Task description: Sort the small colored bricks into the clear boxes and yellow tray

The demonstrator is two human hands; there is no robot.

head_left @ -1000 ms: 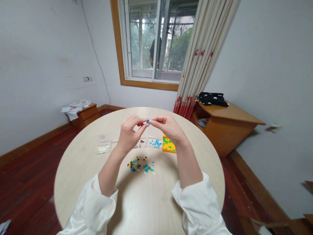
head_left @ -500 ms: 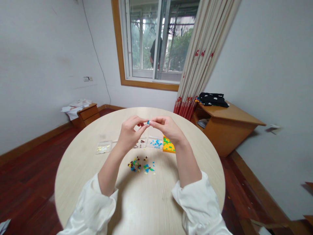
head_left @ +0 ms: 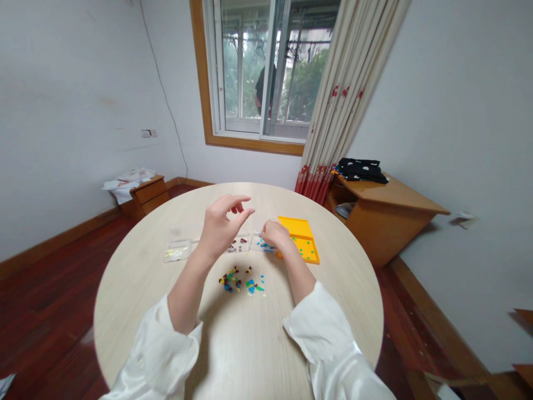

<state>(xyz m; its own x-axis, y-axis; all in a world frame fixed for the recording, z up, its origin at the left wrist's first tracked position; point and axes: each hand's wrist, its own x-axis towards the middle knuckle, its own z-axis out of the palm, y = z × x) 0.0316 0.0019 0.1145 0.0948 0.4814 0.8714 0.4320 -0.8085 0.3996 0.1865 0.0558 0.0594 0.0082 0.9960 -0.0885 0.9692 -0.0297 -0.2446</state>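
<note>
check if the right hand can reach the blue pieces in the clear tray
Probably yes: the right hand is at the clear tray, by the blue pieces, with the left hand off to one side.

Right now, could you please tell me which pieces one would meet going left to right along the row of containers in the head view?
Pale yellow pieces → dark brown pieces → blue pieces → green pieces in the yellow box. The left wrist hides part of the row between the first two.
</note>
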